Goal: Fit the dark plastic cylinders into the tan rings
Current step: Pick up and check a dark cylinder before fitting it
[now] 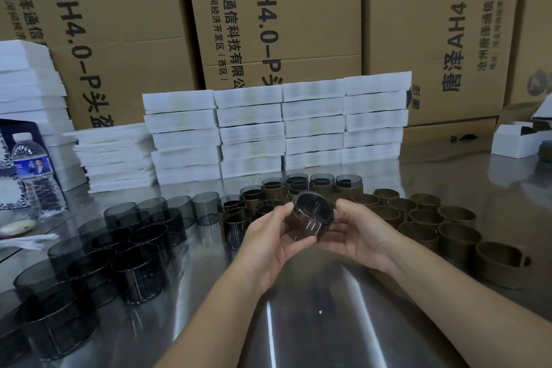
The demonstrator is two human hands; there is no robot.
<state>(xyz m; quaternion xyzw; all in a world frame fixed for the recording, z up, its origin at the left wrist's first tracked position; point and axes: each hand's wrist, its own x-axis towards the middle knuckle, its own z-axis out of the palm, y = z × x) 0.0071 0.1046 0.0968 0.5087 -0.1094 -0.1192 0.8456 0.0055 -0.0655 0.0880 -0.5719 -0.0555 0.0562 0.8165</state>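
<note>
This looks like a packing or assembly station in a stockroom or small factory. Tall brown corrugated cardboard cartons (268, 9) printed with black product lettering stand like a wall behind the far edge of the shiny stainless-steel surface (313, 323). Stacks of flat white foam trays (277, 125) line that edge. Identical parts sit in batches: dark translucent plastic cylinders (140, 251) toward the left edge, tan rings (418, 218) toward the right, many of each.
</note>
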